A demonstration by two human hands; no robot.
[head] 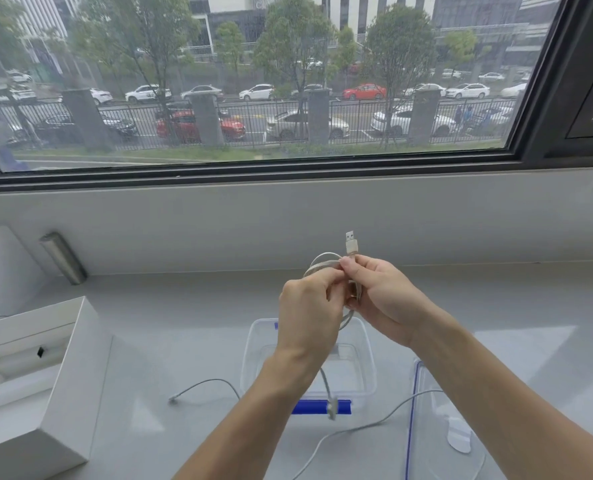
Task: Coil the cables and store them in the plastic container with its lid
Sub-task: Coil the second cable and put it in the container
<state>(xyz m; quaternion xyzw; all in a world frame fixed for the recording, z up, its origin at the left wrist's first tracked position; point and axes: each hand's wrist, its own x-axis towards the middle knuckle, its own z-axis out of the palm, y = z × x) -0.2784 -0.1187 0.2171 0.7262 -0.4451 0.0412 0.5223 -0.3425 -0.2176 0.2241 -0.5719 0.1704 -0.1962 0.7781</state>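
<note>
Both hands hold a white USB cable [323, 261] above the clear plastic container [368, 344]. My left hand [309, 317] pinches the coiled loops, and my right hand [381, 299] grips the coil just below the USB plug [351, 241], which points up. The cable's other end hangs down past the container's blue latch [309, 407]. A second white cable [364, 427] lies loose on the counter, curving under my arms, with one end [174, 399] at the left. The clear lid [433, 431] with a blue seal lies to the right of the container, partly hidden by my right forearm.
An open white cardboard box [66, 368] stands at the left on the grey counter [184, 317]. A metal cylinder [63, 258] leans at the back left by the wall. A large window fills the back.
</note>
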